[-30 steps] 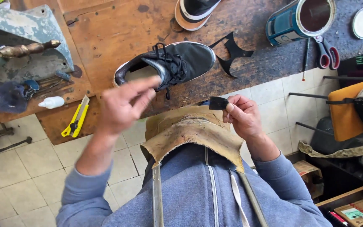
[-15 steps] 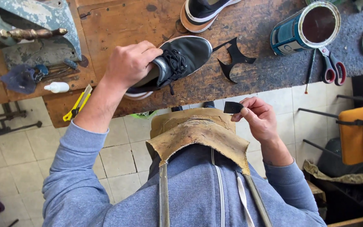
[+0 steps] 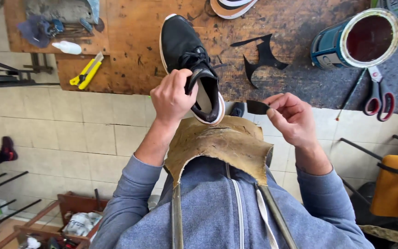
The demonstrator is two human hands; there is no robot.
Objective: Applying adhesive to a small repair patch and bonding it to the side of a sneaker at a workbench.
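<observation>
Left hand (image 3: 173, 97), centre of frame, is closing around the collar and heel of a black sneaker (image 3: 190, 64) with a white sole, thumb pressing at the opening by the laces; the shoe is lying toe-away, its toe over the wooden tabletop (image 3: 130, 55) and its heel hanging past the edge above the leather apron (image 3: 222, 143). Right hand (image 3: 293, 117), right of centre, is pinching a small black patch piece (image 3: 258, 107) between thumb and fingertips, the other fingers curling loosely; patch and shoe are near but apart. Judged step: shoe is being steadied at the heel while the patch is being readied for fitting. The next move appears to call for lining the patch up with the collar lining while the left hand is keeping the opening spread; whether the patch carries glue cannot be told. Further out: black cut-out scrap (image 3: 263, 57) just beyond the shoe, open tin (image 3: 358, 41) at upper right, red-handled scissors (image 3: 378, 99) beside it, yellow utility knife (image 3: 86, 71) at upper left, second shoe sole (image 3: 231, 7) at top edge.
</observation>
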